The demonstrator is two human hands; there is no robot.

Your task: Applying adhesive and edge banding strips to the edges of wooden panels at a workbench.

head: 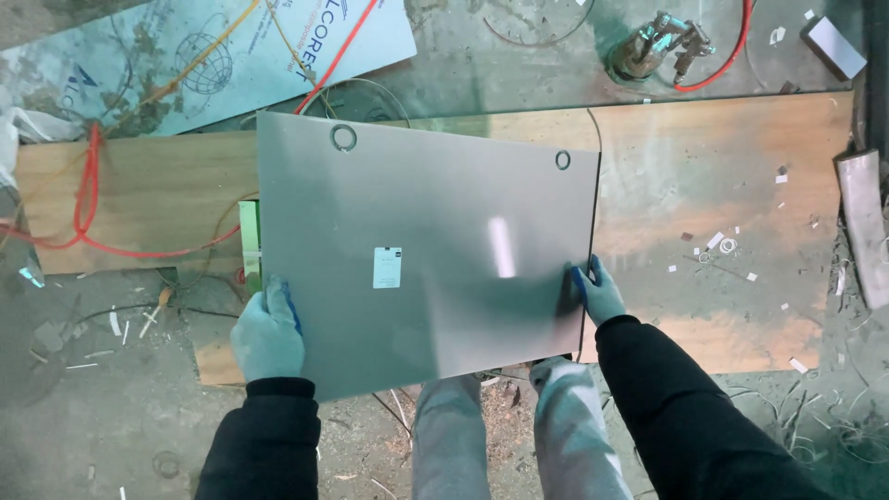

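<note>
I hold a large grey metal sheet (426, 241) flat in front of me, above a wooden board (704, 194) on the floor. The sheet has two round holes near its far edge and a small white label near its middle. My left hand (268, 333), in a pale blue glove, grips the sheet's near left edge. My right hand (600, 289), also gloved, grips the right edge. My legs show below the sheet.
A red hose (88, 199) loops over the board's left end. A printed panel (213, 56) lies at the back left. A metal tool (657, 44) sits at the back right. A metal bar (866, 227) lies at the right. Scraps and wire shavings litter the concrete floor.
</note>
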